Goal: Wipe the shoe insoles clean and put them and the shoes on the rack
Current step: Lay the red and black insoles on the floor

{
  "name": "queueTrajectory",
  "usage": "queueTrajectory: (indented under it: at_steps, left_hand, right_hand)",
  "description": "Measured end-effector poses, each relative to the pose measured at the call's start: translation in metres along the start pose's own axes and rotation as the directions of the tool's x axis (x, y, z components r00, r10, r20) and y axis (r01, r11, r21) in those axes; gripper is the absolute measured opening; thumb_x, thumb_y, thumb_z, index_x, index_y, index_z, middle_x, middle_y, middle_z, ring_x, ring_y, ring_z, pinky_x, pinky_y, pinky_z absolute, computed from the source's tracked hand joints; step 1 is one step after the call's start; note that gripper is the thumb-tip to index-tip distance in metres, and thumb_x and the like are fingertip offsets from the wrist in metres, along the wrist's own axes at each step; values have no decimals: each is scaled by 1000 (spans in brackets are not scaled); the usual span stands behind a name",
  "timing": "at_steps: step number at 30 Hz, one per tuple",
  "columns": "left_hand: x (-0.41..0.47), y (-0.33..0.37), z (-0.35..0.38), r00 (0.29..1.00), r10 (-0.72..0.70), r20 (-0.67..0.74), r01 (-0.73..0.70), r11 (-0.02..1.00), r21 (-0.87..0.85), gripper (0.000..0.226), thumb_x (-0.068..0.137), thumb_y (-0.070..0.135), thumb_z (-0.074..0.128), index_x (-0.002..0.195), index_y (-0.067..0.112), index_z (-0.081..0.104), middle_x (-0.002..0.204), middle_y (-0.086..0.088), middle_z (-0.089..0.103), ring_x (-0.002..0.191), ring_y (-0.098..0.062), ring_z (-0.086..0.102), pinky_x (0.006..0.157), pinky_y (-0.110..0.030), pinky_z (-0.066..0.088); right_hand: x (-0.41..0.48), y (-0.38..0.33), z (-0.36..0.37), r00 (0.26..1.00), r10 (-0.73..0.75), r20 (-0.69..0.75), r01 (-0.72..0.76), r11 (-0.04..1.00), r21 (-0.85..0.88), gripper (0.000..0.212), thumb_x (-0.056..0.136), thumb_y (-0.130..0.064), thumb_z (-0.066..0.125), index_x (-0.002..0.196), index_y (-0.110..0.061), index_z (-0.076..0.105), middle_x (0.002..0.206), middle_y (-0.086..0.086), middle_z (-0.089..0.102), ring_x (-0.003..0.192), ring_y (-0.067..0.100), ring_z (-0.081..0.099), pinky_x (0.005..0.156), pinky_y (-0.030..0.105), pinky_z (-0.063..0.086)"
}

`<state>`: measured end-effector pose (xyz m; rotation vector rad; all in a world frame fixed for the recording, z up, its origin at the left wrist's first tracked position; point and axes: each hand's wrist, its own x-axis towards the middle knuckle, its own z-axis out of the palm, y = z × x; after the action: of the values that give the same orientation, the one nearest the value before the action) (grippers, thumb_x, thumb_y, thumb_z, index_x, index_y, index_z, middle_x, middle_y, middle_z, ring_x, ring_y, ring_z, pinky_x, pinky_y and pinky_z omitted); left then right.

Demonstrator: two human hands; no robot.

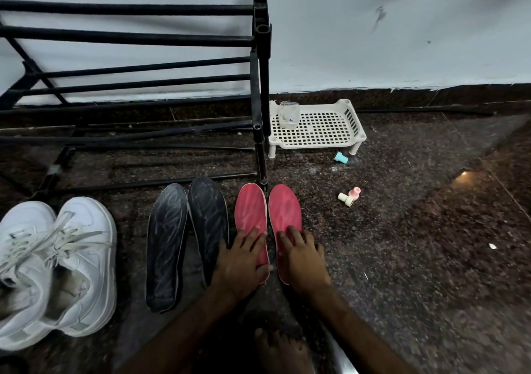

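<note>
A black tubular metal shoe rack (pixel 129 37), built of round matt bars on a jointed corner post, is seen against a pale, scuffed wall (pixel 402 28) on a dark speckled stone floor (pixel 416 244). Just in front of the rack's lowest bar, four flat insoles are laid side by side, toes toward the rack. The pair of dark grey foam insoles (pixel 166 244) is marked with pale swirling streaks. The pair of red foam insoles (pixel 250 209), thinly edged in white, is set before the rack's corner post, the two narrowly apart.

The left hand (pixel 241 261) is laid palm down on the heel half of the left red one, fingers straight and spread, the thumb resting across its inner edge. The right hand (pixel 304 258) is laid flat on the heel half of the right red one, fingers extended and slightly fanned. Nothing is gripped by either hand. Both forearms are stretched forward from the lower edge of the view.

A pair of chunky white smooth-surfaced sneakers (pixel 57 273) with loose laces is placed in front of the rack's left part, beyond the grey pair. Right of the rack's post a cream perforated plastic tray (pixel 316 143) on short legs is found, with a clear plastic cup (pixel 288 115) standing in it
</note>
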<state>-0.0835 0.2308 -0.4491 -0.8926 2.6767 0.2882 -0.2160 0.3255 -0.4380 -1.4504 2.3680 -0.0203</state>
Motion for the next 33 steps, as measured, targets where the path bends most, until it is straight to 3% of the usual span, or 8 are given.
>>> queueTrajectory:
  at_steps: [6, 10, 14, 17, 23, 29, 33]
  left_hand:
    - [-5, -1, -1, 1000, -15, 20, 15, 999, -32, 98, 69, 70, -6, 156, 27, 3, 164, 8, 0, 151, -21, 2, 114, -54, 18]
    - [-9, -1, -10, 999, -28, 33, 30, 998, -58, 77, 94, 63, 26, 157, 25, 0, 164, 8, -4, 151, -18, -1, 116, -51, 17]
    - [-6, 2, -41, 999, 8, -34, -11, 996, -89, 75, 99, 54, 35, 157, 22, -1, 164, 8, -7, 151, -15, 0, 118, -45, 19]
    - [7, 2, -75, 985, 51, -166, -66, 994, -86, 69, 100, 49, 38, 156, 22, 8, 163, 5, 11, 148, -14, 16, 113, -38, 29]
    - [62, 0, -143, 936, 99, -339, -160, 975, -157, 57, 99, 41, 43, 151, 24, 27, 150, 7, 40, 135, -14, 41, 108, -33, 37]
    - [106, 4, -159, 945, 116, -305, -181, 964, -195, 50, 100, 38, 44, 147, 25, 31, 145, 4, 47, 128, -18, 51, 103, -35, 41]
    - [120, 10, -155, 961, 72, -268, -139, 961, -238, 45, 100, 32, 44, 143, 22, 34, 140, -1, 51, 122, -27, 55, 99, -40, 44]
  right_hand:
    - [-1, -4, 2, 1000, 17, -11, -17, 1000, -10, 57, 96, -35, 46, 149, -24, 27, 156, 3, 25, 138, 31, 27, 105, 53, 32]
    - [-5, -4, -1, 1000, 6, 2, -6, 1000, -17, 57, 97, -35, 43, 150, -24, 24, 157, 3, 23, 140, 29, 25, 106, 52, 31]
    - [0, 2, -22, 999, -36, -23, 35, 999, -34, 58, 100, -34, 43, 152, -23, 21, 159, 3, 19, 142, 27, 23, 111, 50, 27]
    - [25, 15, -49, 989, -35, -144, 36, 999, -1, 51, 104, -33, 35, 152, -24, 24, 159, 1, 23, 142, 25, 25, 113, 48, 27]
    - [132, 51, -132, 934, 57, -353, -34, 997, 71, 41, 96, -29, 47, 135, -17, 50, 132, 8, 54, 120, 32, 48, 96, 46, 46]
    - [220, 68, -168, 954, 33, -297, 22, 984, 179, 42, 89, -13, 57, 131, -9, 56, 131, 16, 59, 122, 33, 54, 102, 37, 43]
    - [249, 68, -170, 992, 13, -126, 4, 991, 134, 57, 90, -7, 56, 145, -9, 42, 149, 14, 44, 137, 27, 40, 110, 29, 30]
